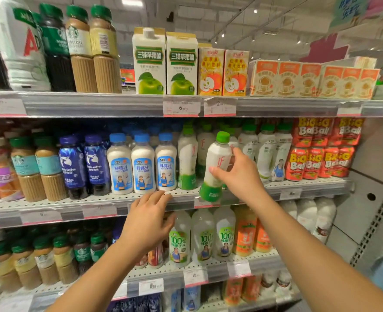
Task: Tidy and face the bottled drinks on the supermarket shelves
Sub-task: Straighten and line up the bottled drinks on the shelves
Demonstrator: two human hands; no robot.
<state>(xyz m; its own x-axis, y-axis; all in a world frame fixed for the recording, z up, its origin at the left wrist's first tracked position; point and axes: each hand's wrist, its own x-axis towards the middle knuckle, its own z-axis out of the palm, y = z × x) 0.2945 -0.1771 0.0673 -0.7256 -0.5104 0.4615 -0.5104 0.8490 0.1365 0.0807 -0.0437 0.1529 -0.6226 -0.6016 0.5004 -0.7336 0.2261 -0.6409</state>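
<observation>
IF bottle [216,165]: white body, green base and green cap, red "IF" on the label, tilted, cap toward 1 o'clock, base hanging over the front edge of the middle shelf [100,202]. Contents not visible through the sleeve. Right hand [240,174] pinches it mid-body, thumb on the front, fingers round the right side; bottle sits at 10 o'clock of that hand. Left hand [148,224] spread, fingers relaxed, tips at the shelf edge, holding nothing, at 7 o'clock of the bottle. Blue-cap bottles [142,164] at 9 o'clock hold white liquid. Top shelf: apple cartons [149,61]. "BiG Ball" packs [321,152] at 3 o'clock. "100%" bottles [202,235] below.
</observation>
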